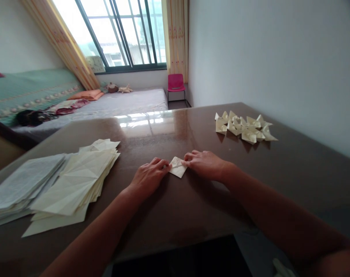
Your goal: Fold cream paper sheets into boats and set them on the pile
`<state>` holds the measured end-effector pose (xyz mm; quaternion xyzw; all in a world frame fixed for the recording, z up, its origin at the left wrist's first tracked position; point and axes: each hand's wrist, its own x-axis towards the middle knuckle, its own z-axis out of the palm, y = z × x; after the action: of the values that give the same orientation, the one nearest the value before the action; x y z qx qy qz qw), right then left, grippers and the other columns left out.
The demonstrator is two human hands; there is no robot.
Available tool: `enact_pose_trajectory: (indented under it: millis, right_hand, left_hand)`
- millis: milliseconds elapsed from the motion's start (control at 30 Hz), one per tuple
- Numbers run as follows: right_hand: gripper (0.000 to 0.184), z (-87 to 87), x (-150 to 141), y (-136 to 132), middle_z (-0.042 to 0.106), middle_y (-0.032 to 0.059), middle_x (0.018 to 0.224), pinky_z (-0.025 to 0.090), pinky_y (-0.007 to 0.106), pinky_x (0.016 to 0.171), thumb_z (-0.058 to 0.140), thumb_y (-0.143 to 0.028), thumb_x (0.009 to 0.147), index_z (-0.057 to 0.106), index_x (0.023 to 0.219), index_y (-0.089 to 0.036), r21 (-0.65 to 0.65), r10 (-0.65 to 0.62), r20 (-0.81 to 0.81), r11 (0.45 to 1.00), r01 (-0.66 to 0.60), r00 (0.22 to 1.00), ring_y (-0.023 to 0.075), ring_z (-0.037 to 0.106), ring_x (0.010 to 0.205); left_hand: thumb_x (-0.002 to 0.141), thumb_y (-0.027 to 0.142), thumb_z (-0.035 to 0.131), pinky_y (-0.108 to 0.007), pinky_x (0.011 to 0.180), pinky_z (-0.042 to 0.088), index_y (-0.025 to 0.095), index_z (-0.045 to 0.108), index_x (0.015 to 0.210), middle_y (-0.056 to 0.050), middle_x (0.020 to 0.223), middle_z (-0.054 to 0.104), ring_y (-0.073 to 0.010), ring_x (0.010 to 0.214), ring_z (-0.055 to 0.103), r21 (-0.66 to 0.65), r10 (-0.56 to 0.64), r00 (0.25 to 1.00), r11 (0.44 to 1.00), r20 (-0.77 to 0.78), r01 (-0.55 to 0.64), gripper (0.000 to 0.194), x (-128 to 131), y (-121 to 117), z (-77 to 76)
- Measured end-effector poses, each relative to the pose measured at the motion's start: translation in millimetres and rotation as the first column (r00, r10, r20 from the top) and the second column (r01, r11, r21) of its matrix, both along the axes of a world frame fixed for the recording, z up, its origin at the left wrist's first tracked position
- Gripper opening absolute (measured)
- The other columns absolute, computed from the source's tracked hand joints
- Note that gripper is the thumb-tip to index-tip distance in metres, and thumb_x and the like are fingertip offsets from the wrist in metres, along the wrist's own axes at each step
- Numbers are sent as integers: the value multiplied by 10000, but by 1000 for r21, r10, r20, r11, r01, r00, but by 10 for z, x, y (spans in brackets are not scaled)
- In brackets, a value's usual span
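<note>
A small folded piece of cream paper [179, 170] lies on the brown table between my two hands, one corner pointing toward me. My left hand [152, 173] is closed, its thumb and fingers pinching the paper's left corner. On the opposite side, my right hand [205, 164] has its fingers bent and pressed on the right corner. Parts of both corners are hidden under the fingertips. Faint fold lines cross the paper's upper half.
Creased cream sheets [77, 181] are stacked at the left, beside a pile of greyish sheets [25, 181]. Several pointed folded paper pieces [244, 127] stand at the far right of the glossy table [152, 227]. Behind are a bed [134, 100] and a pink chair [175, 82].
</note>
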<state>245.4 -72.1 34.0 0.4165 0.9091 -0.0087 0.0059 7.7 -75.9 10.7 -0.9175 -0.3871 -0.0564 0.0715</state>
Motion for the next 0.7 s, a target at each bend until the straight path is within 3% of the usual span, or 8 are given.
enact_pose_trajectory:
  millis: [167, 333, 433, 533, 600, 700]
  right_hand:
    - [246, 70, -51, -131, 621, 112, 1160, 413, 305, 655, 502, -182, 884, 670, 1060, -220, -3, -37, 61, 999, 38, 997, 249, 531, 1030]
    - [184, 64, -83, -70, 647, 113, 1058, 416, 313, 657, 514, -176, 862, 686, 927, -194, 9, -32, 51, 999, 31, 998, 254, 531, 1008]
    - [185, -52, -128, 59, 652, 94, 976, 417, 306, 679, 473, -197, 893, 658, 897, -196, 45, -112, -62, 992, 115, 992, 235, 547, 967]
    - [212, -197, -170, 186, 626, 99, 1027, 425, 292, 745, 479, -341, 918, 611, 995, -193, 35, -209, -210, 975, 221, 955, 212, 548, 979]
    - [283, -277, -181, 247, 612, 105, 1033, 424, 293, 771, 522, -440, 888, 606, 979, -185, 8, -227, -277, 971, 238, 934, 213, 543, 997]
    - [256, -360, -175, 315, 616, 87, 979, 421, 276, 758, 614, -425, 825, 619, 878, -175, -77, -220, -371, 975, 207, 902, 194, 555, 950]
  left_hand:
    - [879, 156, 481, -282, 707, 463, 335, 594, 1141, -3, 1153, 628, -206, 1064, 516, -24, 8, 1000, 1000, -5, -8, 337, -1, -31, 25]
    - [862, 134, 447, -304, 705, 471, 282, 621, 1086, -25, 1128, 642, -222, 1075, 513, -14, -8, 1000, 1000, 1, 8, 320, 8, -34, 19]
    - [852, 149, 429, -310, 715, 481, 260, 632, 1044, -23, 1133, 638, -216, 1044, 533, -9, -12, 999, 1000, 35, 12, 301, 6, -23, 3]
    - [823, 154, 439, -304, 740, 485, 244, 631, 974, -23, 1107, 637, -200, 998, 554, -10, -8, 997, 1000, 81, 8, 261, 8, -18, -14]
    - [821, 169, 441, -296, 735, 482, 230, 619, 926, -32, 1068, 636, -197, 975, 561, -12, -11, 995, 1000, 97, 12, 215, 22, -24, -21]
    - [847, 206, 431, -280, 712, 473, 222, 594, 883, -39, 1018, 625, -190, 944, 572, -17, -12, 992, 1000, 130, 14, 168, 59, -33, -31]
